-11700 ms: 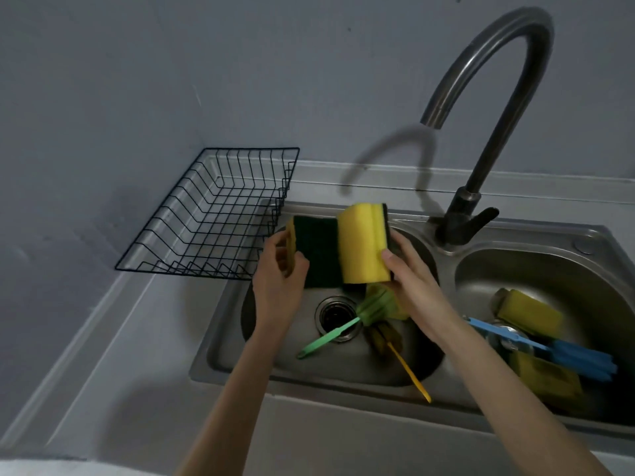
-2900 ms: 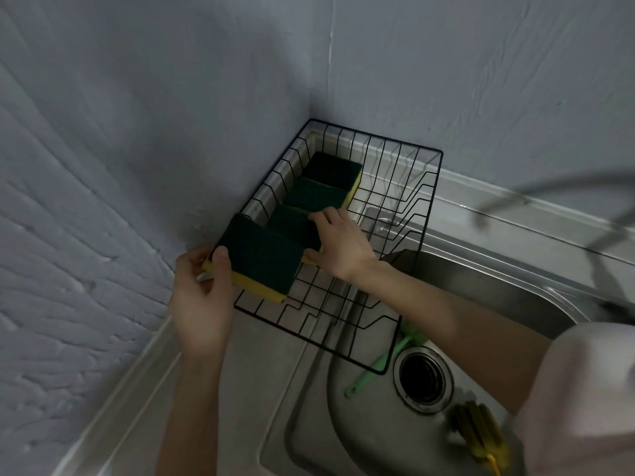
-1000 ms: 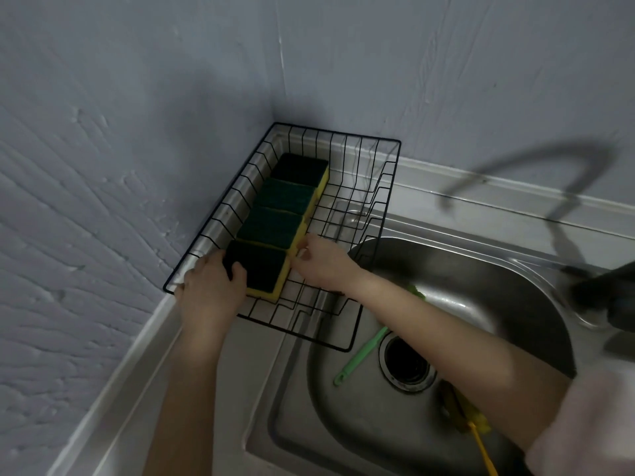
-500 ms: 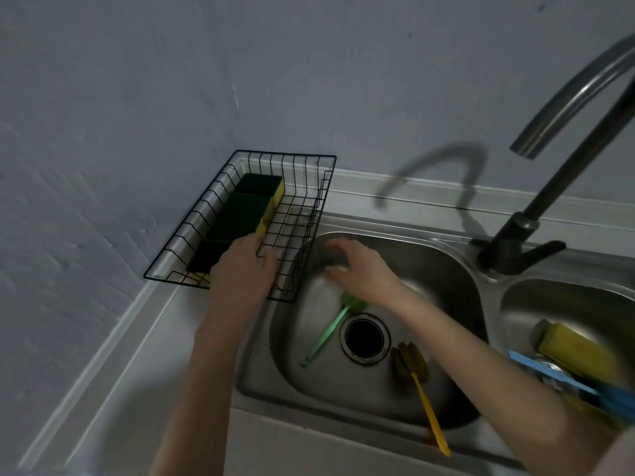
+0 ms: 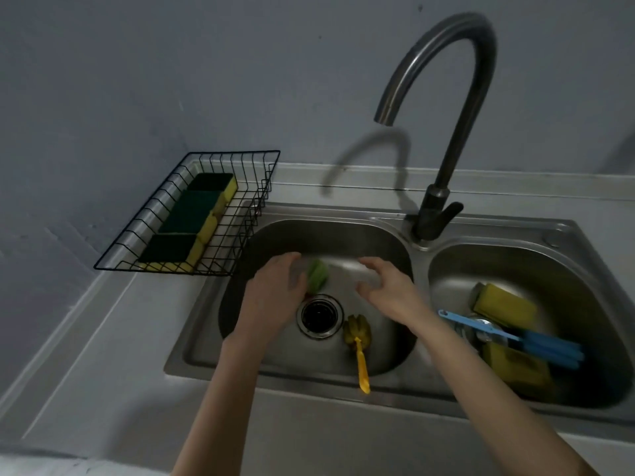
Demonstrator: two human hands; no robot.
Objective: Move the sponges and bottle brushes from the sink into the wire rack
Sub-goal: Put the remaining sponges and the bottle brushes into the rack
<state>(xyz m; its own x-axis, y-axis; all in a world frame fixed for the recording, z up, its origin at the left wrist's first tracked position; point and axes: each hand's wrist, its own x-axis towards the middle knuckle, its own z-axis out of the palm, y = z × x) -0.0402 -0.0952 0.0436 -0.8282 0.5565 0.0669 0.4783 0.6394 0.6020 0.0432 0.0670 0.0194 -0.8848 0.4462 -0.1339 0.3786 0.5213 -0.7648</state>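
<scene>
Green brush [image 5: 318, 276]: handle hidden under left hand [image 5: 275, 293], head blurred; grip cannot be told. Right hand [image 5: 385, 290]: fingers motion-blurred. Both forearms cut off at 6 o'clock edge. Lower yellow sponge [image 5: 515, 367], at 4 o'clock: smeared, partly under blue brush [image 5: 515, 338].

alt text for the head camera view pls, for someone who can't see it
Two bare hands reach into the left sink basin: the left hand covers a green bottle brush; the right hand hovers open. Sponges fill the wire rack.

Both forearms are bare to the frame's edge. The left hand [image 5: 271, 297] and right hand [image 5: 388, 293] wear no gloves, rings or watch.
</scene>
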